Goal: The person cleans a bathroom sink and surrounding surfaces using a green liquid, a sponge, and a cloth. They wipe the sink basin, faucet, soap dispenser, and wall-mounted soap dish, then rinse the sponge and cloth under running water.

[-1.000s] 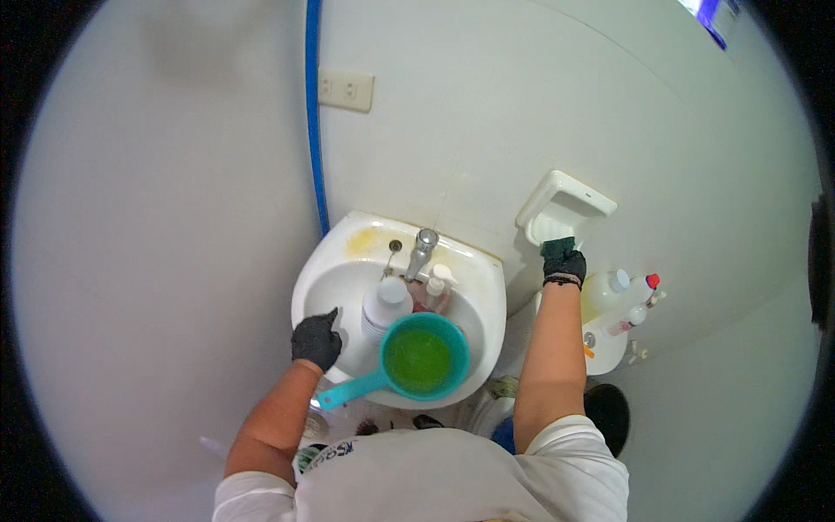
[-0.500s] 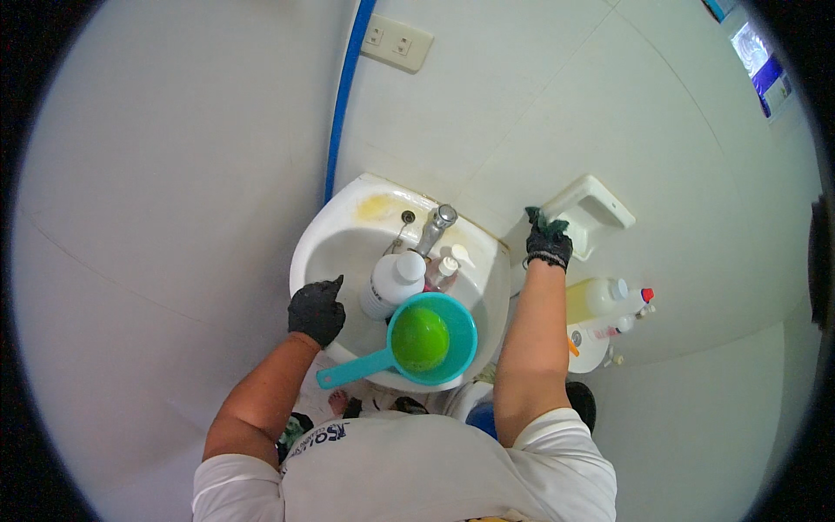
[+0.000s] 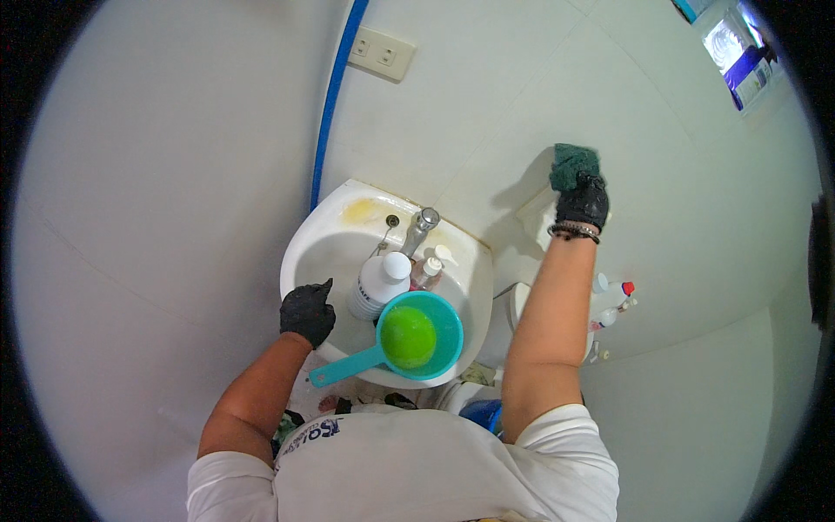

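The right hand [image 3: 581,202], in a black glove, is reaching up at about 1 o'clock and is pressing a dark green scouring pad [image 3: 574,163] against the white wall [image 3: 487,104], with the fingers curled closed over the lower edge of the pad. The left hand [image 3: 307,311], also in a black glove, is resting at about 9 o'clock on the rim of the white wash basin [image 3: 326,239]; its fingers are bent loosely and are holding nothing. Inside the basin, a white bottle [image 3: 378,283] with a white cap and a dark printed label is standing just beside a smaller bottle [image 3: 425,271]. A teal dipper [image 3: 416,337] is sitting on the near rim with a bright green round thing inside it, and its handle is pointing toward 8 o'clock. A metal tap [image 3: 419,230] is standing at the basin's 12 o'clock. At 3 o'clock of the basin, white bottles, one with a red cap [image 3: 619,290], are standing behind the right forearm. A blue pipe [image 3: 333,96] is running up the wall beside a white socket plate [image 3: 381,54].
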Action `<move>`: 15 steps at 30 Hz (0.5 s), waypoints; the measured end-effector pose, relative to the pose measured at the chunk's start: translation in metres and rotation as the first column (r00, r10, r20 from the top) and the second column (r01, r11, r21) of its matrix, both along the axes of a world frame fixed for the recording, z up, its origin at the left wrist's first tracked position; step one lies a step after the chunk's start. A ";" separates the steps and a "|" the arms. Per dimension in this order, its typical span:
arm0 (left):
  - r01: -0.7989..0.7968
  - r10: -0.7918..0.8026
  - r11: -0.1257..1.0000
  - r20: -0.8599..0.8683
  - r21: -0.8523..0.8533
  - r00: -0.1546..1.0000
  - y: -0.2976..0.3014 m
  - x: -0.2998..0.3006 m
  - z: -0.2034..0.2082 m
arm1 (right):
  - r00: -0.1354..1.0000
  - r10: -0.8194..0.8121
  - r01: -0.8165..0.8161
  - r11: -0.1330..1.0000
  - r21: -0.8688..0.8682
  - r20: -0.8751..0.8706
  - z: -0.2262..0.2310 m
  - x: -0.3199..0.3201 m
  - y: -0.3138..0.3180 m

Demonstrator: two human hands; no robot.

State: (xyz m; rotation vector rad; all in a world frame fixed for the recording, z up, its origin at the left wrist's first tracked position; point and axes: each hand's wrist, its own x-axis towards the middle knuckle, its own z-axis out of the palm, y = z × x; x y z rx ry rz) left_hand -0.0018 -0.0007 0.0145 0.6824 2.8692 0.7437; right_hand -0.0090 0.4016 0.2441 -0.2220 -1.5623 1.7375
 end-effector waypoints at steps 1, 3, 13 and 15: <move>0.000 0.000 1.000 0.008 -0.011 1.000 0.001 0.000 0.001 | 0.995 0.060 -0.083 0.935 0.345 0.075 0.010 0.007 0.002; 0.007 -0.007 1.000 -0.045 0.010 0.999 -0.001 0.001 -0.005 | 0.754 -0.651 0.239 0.398 0.886 0.089 0.015 0.016 -0.018; 0.043 -0.028 0.996 -0.177 0.083 0.984 0.001 0.001 -0.018 | 0.554 -0.812 -0.407 -0.071 0.911 0.184 -0.089 0.012 0.005; 0.027 -0.012 0.997 -0.194 0.078 0.981 -0.002 -0.002 -0.021 | 0.561 -0.798 -0.447 -0.069 0.892 0.219 -0.088 0.008 0.000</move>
